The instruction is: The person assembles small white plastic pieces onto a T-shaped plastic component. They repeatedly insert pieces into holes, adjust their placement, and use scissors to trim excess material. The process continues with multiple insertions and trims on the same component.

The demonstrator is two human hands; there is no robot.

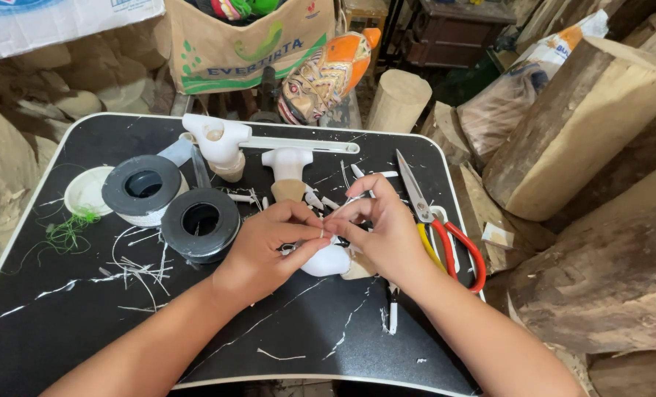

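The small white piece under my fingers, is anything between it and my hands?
Nothing visible: the left hand and right hand already meet over the small white piece, fingertips pinching something tiny above it. The scissors lie off to the right.

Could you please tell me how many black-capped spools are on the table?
2: one round black-capped spool sits at the table's left beside a white lid, the other black-capped spool just right of it, near the left hand.

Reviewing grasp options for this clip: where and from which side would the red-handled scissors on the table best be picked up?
Probably by the red handle loops, from the near right edge. The scissors lie flat, blades pointing away toward the back of the black table, handles nearest the person. The right hand sits just left of them, so coming from the right looks clearer.
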